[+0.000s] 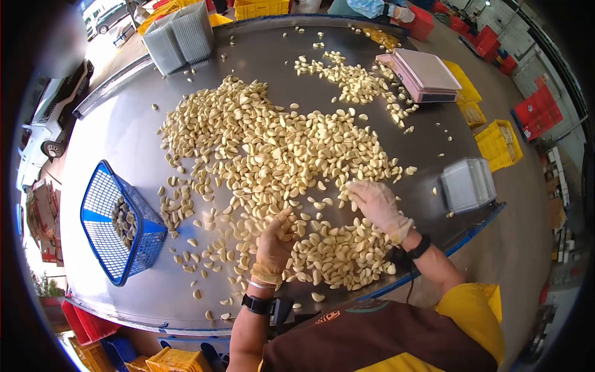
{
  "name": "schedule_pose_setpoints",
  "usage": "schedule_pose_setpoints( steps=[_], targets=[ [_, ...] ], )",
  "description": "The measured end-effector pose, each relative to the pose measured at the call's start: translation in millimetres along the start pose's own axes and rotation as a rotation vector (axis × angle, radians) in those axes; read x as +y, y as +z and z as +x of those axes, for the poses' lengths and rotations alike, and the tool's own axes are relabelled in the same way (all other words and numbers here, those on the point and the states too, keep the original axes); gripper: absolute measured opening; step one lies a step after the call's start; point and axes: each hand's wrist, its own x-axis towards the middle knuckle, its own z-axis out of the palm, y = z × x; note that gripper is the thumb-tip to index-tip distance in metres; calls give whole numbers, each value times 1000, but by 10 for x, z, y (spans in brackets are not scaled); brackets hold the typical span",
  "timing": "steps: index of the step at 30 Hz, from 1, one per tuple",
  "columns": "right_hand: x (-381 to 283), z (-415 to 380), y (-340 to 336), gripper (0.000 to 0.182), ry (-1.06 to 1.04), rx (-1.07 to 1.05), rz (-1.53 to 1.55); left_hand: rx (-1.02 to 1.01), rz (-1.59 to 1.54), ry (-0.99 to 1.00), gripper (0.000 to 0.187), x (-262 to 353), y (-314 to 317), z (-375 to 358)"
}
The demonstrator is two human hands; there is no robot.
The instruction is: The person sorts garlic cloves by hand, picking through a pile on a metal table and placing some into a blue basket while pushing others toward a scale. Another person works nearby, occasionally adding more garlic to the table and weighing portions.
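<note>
Peeled garlic cloves (279, 149) lie in a broad heap on the metal table (427, 217). A smaller pile of cloves (338, 254) sits close to my body, between my two hands. My left hand (276, 243), in a thin glove, rests at the left edge of that smaller pile, its fingers loosely bent beside the cloves. At the right end of the large heap, my right hand (377, 208), also in a thin clear glove, reaches its fingers down onto cloves. Its fingertips are partly hidden, and I see no clove clearly gripped in either hand.
A blue basket (145, 208) holding some cloves stands at left. Clear plastic tubs are stacked at the back left (178, 40) and right (468, 184). A pink scale (427, 74) stands back right. Yellow crates (499, 146) sit beyond the edge; another person's gloved hand (404, 13) is at the far side.
</note>
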Motion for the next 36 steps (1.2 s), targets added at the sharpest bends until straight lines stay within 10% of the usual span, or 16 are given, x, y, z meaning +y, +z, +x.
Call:
schedule_pose_setpoints(
  steps=[2,6,10,20,23,25,27,30,36],
  targets=[
    [263,424,188,35,-225,266,-51,-12,-28,-31,31,8,-47,43],
    [908,1129,265,62,34,371,-137,-47,-93,34,28,98,-266,129],
    [1127,1748,447,78,316,142,-71,12,-122,77,29,162,-248,111],
    [-671,81,221,93,-402,-889,-346,-9,-232,152,37,425,-314,50],
    [-484,90,241,70,-733,-670,-197,163,-265,202,36,491,-195,-18],
    [-901,613,-34,49,-374,-794,-153,166,-286,226,37,489,-219,-9],
    [-734,1141,672,44,-661,-77,289,167,-310,264,37,479,-259,1],
    [-982,1934,997,64,-563,94,67,72,-285,319,36,535,-382,49],
    [-1285,1088,865,85,-702,-592,-186,29,-426,337,36,632,-514,28]
  ],
)
